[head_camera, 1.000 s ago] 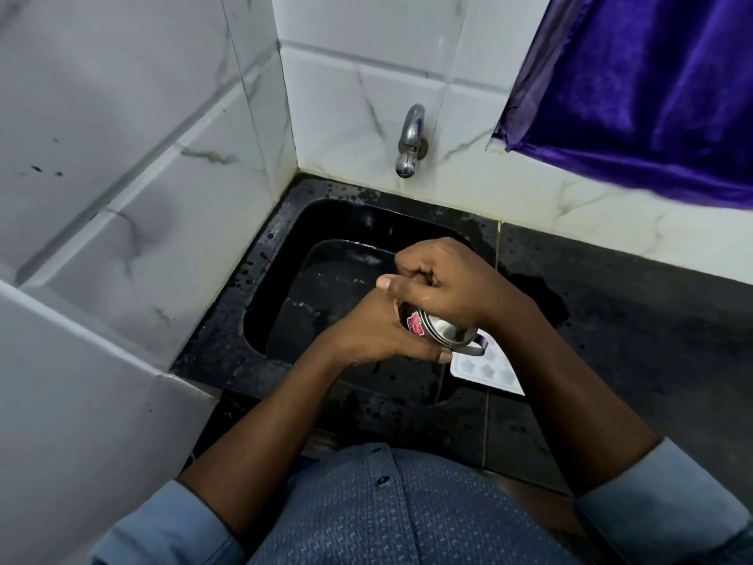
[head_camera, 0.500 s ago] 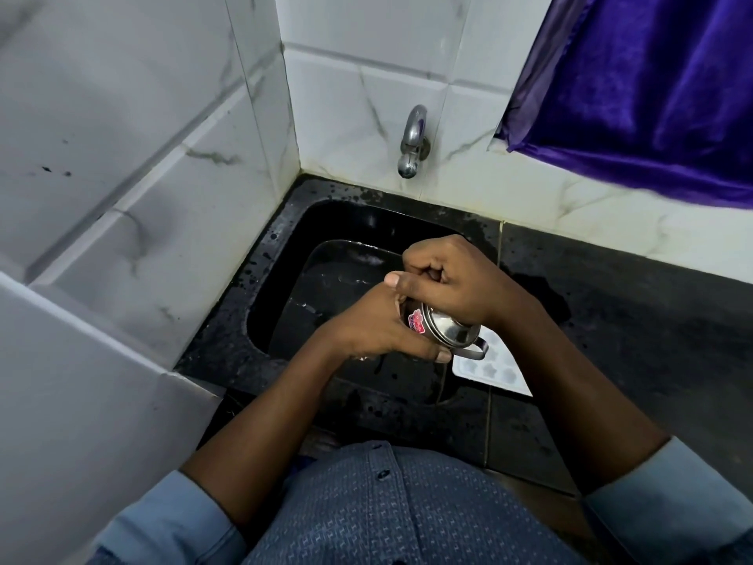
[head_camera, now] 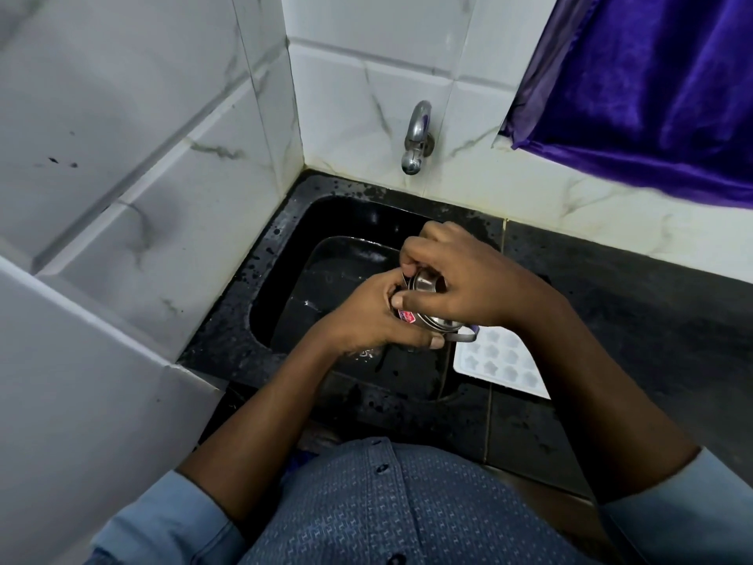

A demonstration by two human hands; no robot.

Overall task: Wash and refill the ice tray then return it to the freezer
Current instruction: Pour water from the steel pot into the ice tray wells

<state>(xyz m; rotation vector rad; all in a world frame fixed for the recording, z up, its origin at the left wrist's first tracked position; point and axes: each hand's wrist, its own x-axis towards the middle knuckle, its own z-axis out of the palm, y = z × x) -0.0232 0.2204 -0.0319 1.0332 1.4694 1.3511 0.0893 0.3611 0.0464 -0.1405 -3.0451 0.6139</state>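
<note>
White marble-look tile walls (head_camera: 163, 177) meet in a corner, with a wet black sink (head_camera: 228, 344) tucked into it. Over the basin, the left hand (head_camera: 362, 320) is curled around a small steel cup (head_camera: 428, 316) from the left and underneath, with the thumb along the bottom. A tap (head_camera: 416, 136) sticks out of the wall just beyond both hands. The right hand (head_camera: 468, 279) grips the same cup from above, thumb across its side and fingers bent at the rim. The white ice tray (head_camera: 497, 360), with star-shaped cells, lies flat on the dark counter (head_camera: 652, 320) right below the right wrist, beside the sink. A purple curtain (head_camera: 652, 95) hangs well past the right hand.
</note>
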